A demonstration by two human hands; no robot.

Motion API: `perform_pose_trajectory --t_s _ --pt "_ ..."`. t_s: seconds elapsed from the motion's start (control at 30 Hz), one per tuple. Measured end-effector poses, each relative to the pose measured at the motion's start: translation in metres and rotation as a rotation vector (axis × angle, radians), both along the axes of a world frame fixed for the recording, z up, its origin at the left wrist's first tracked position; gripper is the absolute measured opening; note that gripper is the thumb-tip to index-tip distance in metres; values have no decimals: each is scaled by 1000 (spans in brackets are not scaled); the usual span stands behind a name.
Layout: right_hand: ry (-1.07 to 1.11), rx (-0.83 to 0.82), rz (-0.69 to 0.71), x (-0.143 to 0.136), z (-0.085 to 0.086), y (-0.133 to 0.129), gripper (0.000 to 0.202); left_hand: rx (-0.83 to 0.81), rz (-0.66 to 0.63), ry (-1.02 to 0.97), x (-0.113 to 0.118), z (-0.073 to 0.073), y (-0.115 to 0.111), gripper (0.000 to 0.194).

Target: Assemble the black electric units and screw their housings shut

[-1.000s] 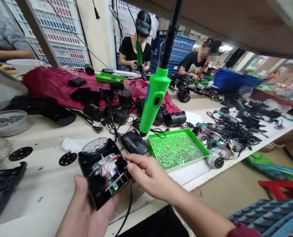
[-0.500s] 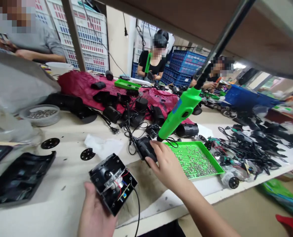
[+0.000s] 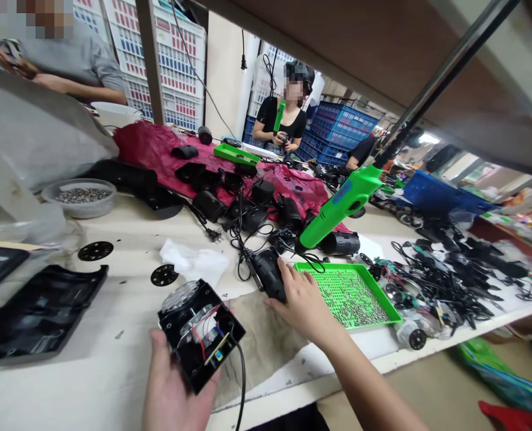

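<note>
My left hand (image 3: pixel 173 383) holds a half-open black plastic housing (image 3: pixel 198 335) from below. Inside it are a motor, red and blue wires and a small circuit board; a round fan-like part shows at its upper end, and a black cable hangs from it. With fingers and thumb at its right end, my right hand (image 3: pixel 304 302) grips a closed black housing (image 3: pixel 268 272) that lies on the bench. Just beyond that hand hangs a green electric screwdriver (image 3: pixel 340 209), its tip hidden. Beside the hand is a green tray (image 3: pixel 394 311) of small screws.
Black discs (image 3: pixel 95 251), a housing shell (image 3: pixel 45 311) and a tub of metal parts (image 3: pixel 79 200) are on the left. Black housings lie on red plastic sheeting (image 3: pixel 144 143). Wired parts (image 3: pixel 440 275) are heaped at right. Co-workers sit across the bench.
The housing in my left hand has tilted, bringing its round end part into view. My right hand stays at the other housing. The screwdriver leans further over, and the view has shifted slightly.
</note>
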State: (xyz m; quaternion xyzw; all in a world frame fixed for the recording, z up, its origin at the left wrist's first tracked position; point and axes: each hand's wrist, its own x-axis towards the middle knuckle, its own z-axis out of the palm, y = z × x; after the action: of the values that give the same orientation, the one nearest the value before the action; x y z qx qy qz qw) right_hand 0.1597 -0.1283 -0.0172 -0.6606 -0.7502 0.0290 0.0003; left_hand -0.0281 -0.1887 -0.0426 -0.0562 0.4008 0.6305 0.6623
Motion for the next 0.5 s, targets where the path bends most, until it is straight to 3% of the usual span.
perform_pose_trajectory --t_s 0.3,0.4,0.5 --pt "125 118 15 4 -10 -5 72 89 -3 13 -1 -12 -3 52" --pt "317 185 30 6 -14 -18 70 13 10 -71 4 -4 -4 53" --pt "566 132 16 5 -18 -37 69 -3 -28 -171 9 0 -4 58"
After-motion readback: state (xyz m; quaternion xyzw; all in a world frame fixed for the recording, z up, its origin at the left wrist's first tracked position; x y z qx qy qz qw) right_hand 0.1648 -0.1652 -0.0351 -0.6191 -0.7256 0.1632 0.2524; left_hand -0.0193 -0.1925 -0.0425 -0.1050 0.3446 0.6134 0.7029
